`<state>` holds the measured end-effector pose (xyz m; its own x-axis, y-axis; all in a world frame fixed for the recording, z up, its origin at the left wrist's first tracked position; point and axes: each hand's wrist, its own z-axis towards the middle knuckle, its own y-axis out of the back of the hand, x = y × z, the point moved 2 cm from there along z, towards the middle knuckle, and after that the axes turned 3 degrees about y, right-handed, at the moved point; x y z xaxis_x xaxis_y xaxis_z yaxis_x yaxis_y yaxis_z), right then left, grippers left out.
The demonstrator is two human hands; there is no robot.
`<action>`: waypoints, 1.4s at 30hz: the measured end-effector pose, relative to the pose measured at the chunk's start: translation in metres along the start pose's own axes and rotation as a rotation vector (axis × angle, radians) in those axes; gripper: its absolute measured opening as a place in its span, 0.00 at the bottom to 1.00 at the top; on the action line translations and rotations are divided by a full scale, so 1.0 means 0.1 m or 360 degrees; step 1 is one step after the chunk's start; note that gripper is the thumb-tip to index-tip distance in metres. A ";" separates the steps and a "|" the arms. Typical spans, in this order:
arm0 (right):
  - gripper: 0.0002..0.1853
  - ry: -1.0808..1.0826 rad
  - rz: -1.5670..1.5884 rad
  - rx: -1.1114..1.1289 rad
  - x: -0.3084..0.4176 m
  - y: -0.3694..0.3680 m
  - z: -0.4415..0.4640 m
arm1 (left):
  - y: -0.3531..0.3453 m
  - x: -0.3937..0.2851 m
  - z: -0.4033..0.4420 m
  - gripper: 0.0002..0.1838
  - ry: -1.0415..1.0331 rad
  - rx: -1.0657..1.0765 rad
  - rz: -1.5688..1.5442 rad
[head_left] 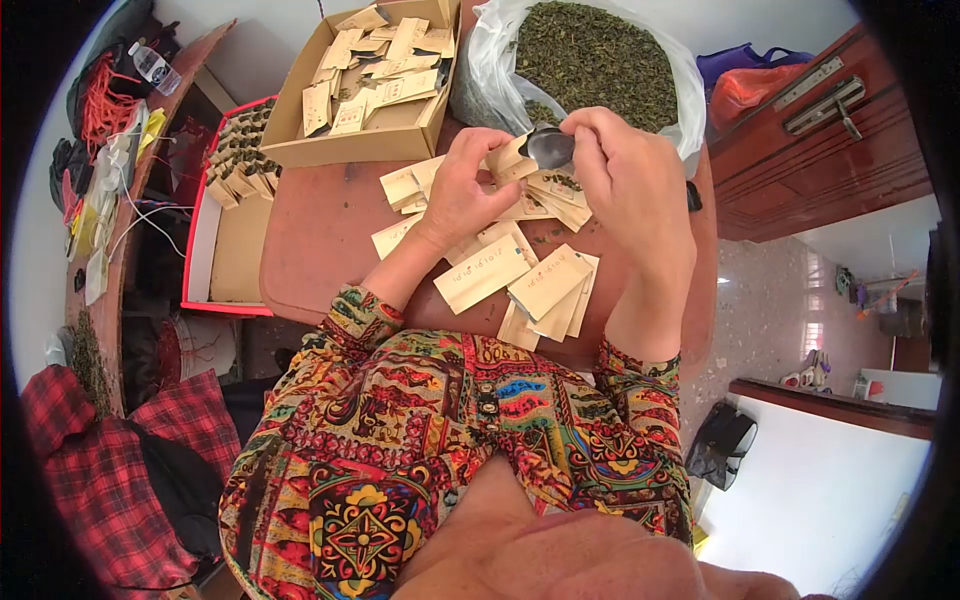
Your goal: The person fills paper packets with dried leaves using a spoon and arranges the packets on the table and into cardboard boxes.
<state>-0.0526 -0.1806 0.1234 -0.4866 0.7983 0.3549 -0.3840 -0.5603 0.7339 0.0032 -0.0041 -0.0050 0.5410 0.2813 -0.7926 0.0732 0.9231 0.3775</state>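
Note:
My left hand (467, 190) is closed around a small tan paper packet (508, 161), holding it up over the table with its mouth towards the right. A metal spoon (550, 147) is pinched in my right hand (628, 175), its bowl against the packet's mouth. Whether leaves are in the spoon, I cannot tell. Under and in front of my hands lie several flat tan packets (485, 275), some with printed marks. Other packets (557, 190) beneath the spoon have dark leaf bits on them.
Behind my right hand stands a clear plastic bag (485, 75) full of dried dark green leaves (595, 65). A cardboard box (350, 150) of packets sits at the back left of the brown table (320, 230). Beside it, a red-edged box (232, 255) holds rows of packets.

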 end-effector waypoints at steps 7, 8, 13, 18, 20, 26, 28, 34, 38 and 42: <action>0.08 -0.0049 0.0121 -0.0215 0.04 0.16 -0.02 | 0.01 -0.02 0.03 0.26 0.0021 -0.0009 0.0053; 0.09 -0.0137 0.0170 -0.0249 0.02 0.18 -0.01 | 0.01 -0.01 0.04 0.26 0.0009 -0.0026 0.0068; 0.12 -0.0366 0.0346 -0.0562 -0.41 0.11 0.13 | 0.06 -0.06 0.07 0.26 -0.0073 -0.0043 0.0159; 0.17 -0.0491 0.0168 -0.0430 -1.22 -0.36 0.42 | 0.08 -0.04 0.15 0.28 -0.0031 -0.0072 0.0081; 0.19 -0.0509 0.0095 -0.0303 -1.33 -0.51 0.50 | 0.10 0.01 0.21 0.28 -0.0042 -0.0076 0.0100; 0.17 -0.0635 0.0510 0.0007 -1.26 -0.71 0.41 | 0.13 -0.10 0.39 0.28 -0.0038 -0.0056 0.0193; 0.17 -0.0755 0.0661 0.0077 -1.28 -0.69 0.36 | 0.10 -0.09 0.41 0.28 -0.0015 -0.0044 0.0215; 0.17 -0.0945 0.0969 -0.0021 -1.45 -0.73 0.27 | 0.02 -0.08 0.50 0.28 0.0020 -0.0009 0.0291; 0.17 -0.1018 0.1100 -0.0142 -1.47 -0.62 0.24 | 0.00 -0.13 0.51 0.28 0.0074 0.0023 0.0349; 0.15 -0.1023 0.1211 -0.0260 -1.46 -0.45 0.22 | -0.04 -0.14 0.53 0.27 0.0134 0.0044 0.0333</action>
<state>0.0532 -0.2674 0.0516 -0.1507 0.1564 0.9761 -0.2737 -0.9554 0.1109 0.0400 -0.0256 0.0302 0.4752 0.4878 -0.7323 -0.0095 0.8351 0.5500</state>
